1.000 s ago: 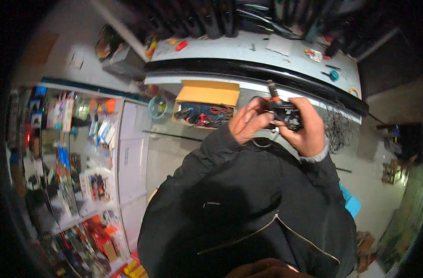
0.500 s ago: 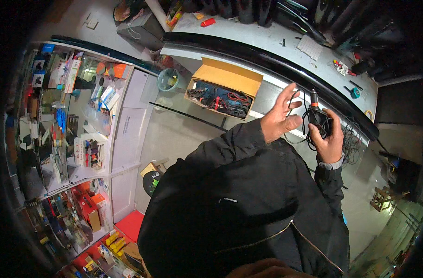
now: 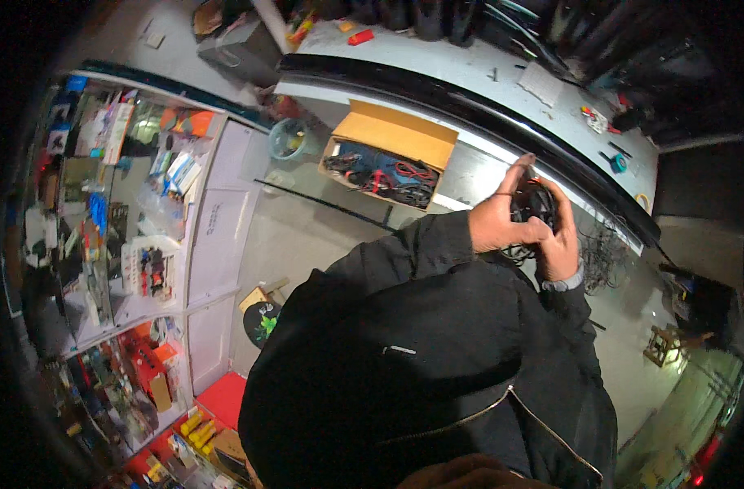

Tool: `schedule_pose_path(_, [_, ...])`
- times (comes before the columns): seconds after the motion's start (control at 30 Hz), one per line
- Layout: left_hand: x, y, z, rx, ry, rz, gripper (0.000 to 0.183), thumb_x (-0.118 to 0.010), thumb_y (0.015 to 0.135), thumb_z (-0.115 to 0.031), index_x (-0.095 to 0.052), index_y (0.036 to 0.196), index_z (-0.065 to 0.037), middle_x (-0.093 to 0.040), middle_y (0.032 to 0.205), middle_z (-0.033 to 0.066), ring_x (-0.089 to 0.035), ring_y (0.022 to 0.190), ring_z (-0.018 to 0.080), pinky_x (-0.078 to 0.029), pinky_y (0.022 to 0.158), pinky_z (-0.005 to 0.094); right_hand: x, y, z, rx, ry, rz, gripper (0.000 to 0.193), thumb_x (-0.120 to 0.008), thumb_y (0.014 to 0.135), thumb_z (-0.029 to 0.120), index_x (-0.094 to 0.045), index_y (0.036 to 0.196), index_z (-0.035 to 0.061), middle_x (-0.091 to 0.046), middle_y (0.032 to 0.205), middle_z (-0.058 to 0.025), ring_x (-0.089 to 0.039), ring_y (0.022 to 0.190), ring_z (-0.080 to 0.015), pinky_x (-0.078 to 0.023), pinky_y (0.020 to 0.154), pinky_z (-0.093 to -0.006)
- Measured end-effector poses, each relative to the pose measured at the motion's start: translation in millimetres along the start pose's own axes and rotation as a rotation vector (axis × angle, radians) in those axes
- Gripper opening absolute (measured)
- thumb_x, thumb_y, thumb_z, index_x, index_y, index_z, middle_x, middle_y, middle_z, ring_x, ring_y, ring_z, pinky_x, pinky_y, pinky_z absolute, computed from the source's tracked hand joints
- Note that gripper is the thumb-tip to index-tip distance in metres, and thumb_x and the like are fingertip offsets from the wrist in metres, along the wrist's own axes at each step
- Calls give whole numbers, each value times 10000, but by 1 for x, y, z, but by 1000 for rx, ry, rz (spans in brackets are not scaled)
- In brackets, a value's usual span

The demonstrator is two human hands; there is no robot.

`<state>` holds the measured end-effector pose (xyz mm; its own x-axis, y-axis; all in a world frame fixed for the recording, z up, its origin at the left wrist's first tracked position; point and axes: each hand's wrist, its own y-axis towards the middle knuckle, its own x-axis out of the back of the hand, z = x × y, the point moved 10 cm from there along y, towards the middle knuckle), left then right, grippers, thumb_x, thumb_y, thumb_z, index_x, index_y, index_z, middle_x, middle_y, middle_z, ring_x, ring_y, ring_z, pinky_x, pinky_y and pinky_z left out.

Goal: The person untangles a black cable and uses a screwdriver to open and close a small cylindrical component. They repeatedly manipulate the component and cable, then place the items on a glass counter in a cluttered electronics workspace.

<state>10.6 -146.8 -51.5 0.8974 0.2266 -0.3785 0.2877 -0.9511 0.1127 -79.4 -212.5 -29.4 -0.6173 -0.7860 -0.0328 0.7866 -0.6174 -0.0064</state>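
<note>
Both hands are closed around a bundled black cable point(image 3: 532, 202) in front of my chest. My left hand point(image 3: 496, 213) grips it from the left, thumb across the front. From the right, my right hand point(image 3: 561, 240) wraps round the same coil, its thumb nearly meeting the left one. A few loops hang out below my fingers. The cable's plug, black with an orange ring in the earlier frame, is mostly hidden now. To the left of my hands, an open cardboard box point(image 3: 401, 134) holds several coiled cables with red and black clips point(image 3: 380, 181).
Beyond my hands runs a white counter with a black edge point(image 3: 437, 91), carrying a keyboard point(image 3: 541, 84) and a teal tape roll point(image 3: 618, 164). More tangled wires point(image 3: 602, 254) lie to the right. A clear bin point(image 3: 287, 139) and goods shelves point(image 3: 147, 306) stand left; a small wooden stool point(image 3: 659, 345) stands right.
My left hand, open and apart before, has closed onto the cable. My right hand has moved left with the cable, and the plug has dropped from sight between the hands.
</note>
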Motion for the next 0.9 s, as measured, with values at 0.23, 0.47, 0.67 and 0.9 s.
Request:
schedule_pose_path(0.23, [7,-4,-5,-25,-274,-58,1036,-716,908,73,-99,1712,-141,-422,1624,129,-503,1421,225,-425,1180,393,-3,-4,2,-82,389,-16,679,-604,871,52,-476,1535,-4,-555,1516,-144,-534,1406,-258,-378,1214,-373])
schedule_pose_path(0.47, [-6,-5,-34,-14,-221,30,1027,-799,906,-130,-150,1701,-82,-437,1603,110,-472,1441,227,-414,1169,385,-6,-9,17,-100,568,27,711,-593,880,148,-431,1546,-40,-571,1460,-211,-641,1277,-343,-493,1135,-448])
schedule_pose_path(0.67, [-2,-6,-34,8,-189,-21,1157,-850,902,-443,-106,1701,-58,-433,1588,160,-544,1372,256,-462,1107,385,-1,-12,7,-118,714,13,672,-560,936,185,-412,1546,-55,-569,1448,-239,-650,1252,-356,-534,1089,-468])
schedule_pose_path(0.9, [17,0,-39,45,-303,-67,1037,-696,1006,-525,-88,1698,-49,-323,1686,229,-482,1462,337,-451,1148,414,-10,-15,-7,-208,803,81,558,-393,1121,369,-467,1511,-23,-647,1321,-232,-711,1092,-317,-605,933,-435])
